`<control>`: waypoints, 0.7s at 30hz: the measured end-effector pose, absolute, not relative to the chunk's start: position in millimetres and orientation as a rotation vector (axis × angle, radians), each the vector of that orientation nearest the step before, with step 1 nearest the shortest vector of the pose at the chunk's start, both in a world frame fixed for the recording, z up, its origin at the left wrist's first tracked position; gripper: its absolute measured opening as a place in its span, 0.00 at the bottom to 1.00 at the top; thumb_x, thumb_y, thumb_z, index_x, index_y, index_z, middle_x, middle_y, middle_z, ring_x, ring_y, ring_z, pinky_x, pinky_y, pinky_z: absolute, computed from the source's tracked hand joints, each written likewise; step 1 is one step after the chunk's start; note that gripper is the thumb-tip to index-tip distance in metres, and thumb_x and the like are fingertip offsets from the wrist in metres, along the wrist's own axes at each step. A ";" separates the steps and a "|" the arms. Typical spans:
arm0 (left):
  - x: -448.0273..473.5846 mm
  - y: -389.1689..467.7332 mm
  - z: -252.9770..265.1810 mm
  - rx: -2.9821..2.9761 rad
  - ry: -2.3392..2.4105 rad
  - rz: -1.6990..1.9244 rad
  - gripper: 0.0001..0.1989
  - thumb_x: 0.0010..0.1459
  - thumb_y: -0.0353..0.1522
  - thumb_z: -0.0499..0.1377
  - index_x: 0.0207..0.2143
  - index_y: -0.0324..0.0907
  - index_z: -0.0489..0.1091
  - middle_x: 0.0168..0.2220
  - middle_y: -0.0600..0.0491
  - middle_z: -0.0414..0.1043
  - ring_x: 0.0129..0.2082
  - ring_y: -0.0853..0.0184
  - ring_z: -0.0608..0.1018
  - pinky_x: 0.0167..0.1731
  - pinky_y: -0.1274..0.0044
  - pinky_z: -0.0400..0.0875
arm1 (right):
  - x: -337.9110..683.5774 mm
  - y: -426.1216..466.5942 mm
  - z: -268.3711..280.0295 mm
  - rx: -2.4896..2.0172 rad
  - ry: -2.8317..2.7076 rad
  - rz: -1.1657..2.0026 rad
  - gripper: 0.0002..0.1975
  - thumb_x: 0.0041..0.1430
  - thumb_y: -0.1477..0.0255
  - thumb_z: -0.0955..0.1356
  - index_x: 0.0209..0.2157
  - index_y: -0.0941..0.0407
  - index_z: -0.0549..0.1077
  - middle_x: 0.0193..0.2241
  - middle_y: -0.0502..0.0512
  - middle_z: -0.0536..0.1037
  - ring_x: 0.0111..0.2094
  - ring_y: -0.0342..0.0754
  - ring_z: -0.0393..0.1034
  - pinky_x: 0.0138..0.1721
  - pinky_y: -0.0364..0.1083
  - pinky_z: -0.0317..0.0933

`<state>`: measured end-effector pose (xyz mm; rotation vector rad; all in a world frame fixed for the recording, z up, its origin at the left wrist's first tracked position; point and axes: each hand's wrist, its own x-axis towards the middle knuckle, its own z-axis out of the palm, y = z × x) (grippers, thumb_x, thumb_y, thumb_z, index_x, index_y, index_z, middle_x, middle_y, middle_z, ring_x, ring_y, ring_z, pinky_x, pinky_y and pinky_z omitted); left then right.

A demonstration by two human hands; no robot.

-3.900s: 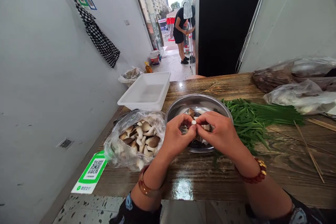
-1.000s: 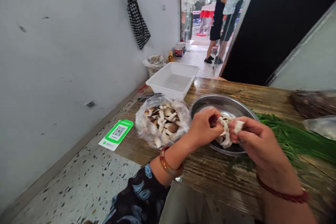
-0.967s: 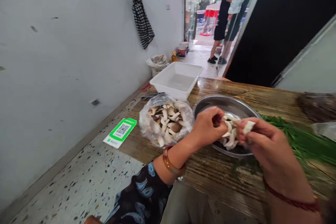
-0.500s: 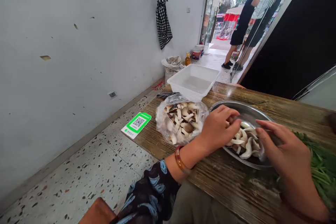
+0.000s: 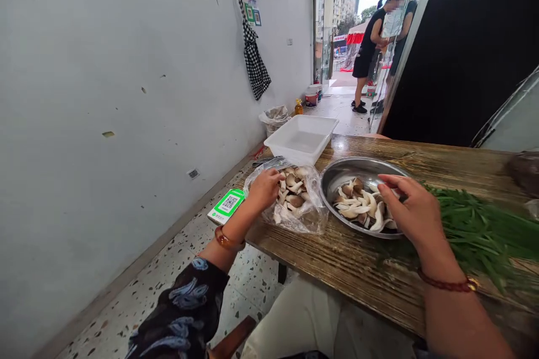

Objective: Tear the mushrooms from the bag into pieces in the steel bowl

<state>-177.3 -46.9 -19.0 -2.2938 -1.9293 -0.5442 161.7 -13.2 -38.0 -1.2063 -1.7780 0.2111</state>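
Observation:
My left hand (image 5: pixel 264 189) reaches into the left side of a clear plastic bag (image 5: pixel 309 219) of oyster mushrooms (image 5: pixel 295 201). Its fingers are curled together on a mushroom there, and the fingertips are partly hidden. Over the right rim of a steel bowl (image 5: pixel 337 168) hovers my right hand (image 5: pixel 415 207), thumb and fingers apart and nothing visible between them. Torn oyster mushroom pieces (image 5: pixel 357 205), pale strips and some brown caps, lie in the bowl. The bag and bowl sit side by side on a wooden table (image 5: pixel 337 261).
An empty white plastic tub (image 5: pixel 301 140) stands behind the bag. Green leafy vegetables (image 5: pixel 480 230) lie right of the bowl. A green QR code card (image 5: pixel 227 205) rests at the table's left end. A person (image 5: pixel 367 47) stands by the glass door.
My left hand has moved from above the bowl, leftward into the mushroom bag. My right hand stays at the bowl's right side. The camera view has shifted.

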 end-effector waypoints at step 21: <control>-189.1 -30.1 -16.0 -2.278 -2.034 -1.216 0.07 0.54 0.33 0.59 0.31 0.39 0.74 0.34 0.50 0.72 0.34 0.67 0.72 0.35 0.76 0.66 | 157.6 -10.4 -39.1 -1.113 -1.770 0.275 0.16 0.61 0.65 0.63 0.41 0.58 0.77 0.40 0.59 0.78 0.38 0.52 0.73 0.41 0.50 0.65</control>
